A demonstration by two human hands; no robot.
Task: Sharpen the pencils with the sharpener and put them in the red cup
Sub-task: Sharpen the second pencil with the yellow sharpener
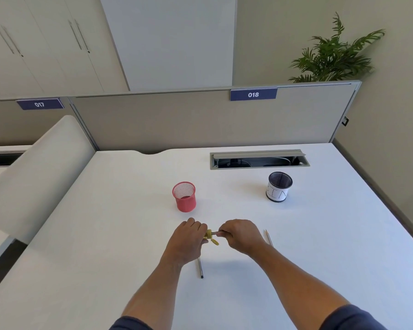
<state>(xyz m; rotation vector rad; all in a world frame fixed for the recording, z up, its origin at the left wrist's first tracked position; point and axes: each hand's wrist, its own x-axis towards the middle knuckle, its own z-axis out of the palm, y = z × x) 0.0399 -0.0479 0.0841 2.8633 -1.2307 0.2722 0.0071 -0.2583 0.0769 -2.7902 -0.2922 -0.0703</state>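
On the white worktop [320,234], the red mesh cup [184,197] stands just beyond the left hand [188,239], whose fingers pinch the small yellow sharpener [209,235]. The right hand [242,235] pinches a thin dark pencil [217,232], lying sideways, tip seemingly in the sharpener. Two other pencils lie near; nothing blocks the cup.

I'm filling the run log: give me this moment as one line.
left hand: holds sharpener | right hand: holds pencil in sharpener | red cup: no pencils visible | two pencils on desk
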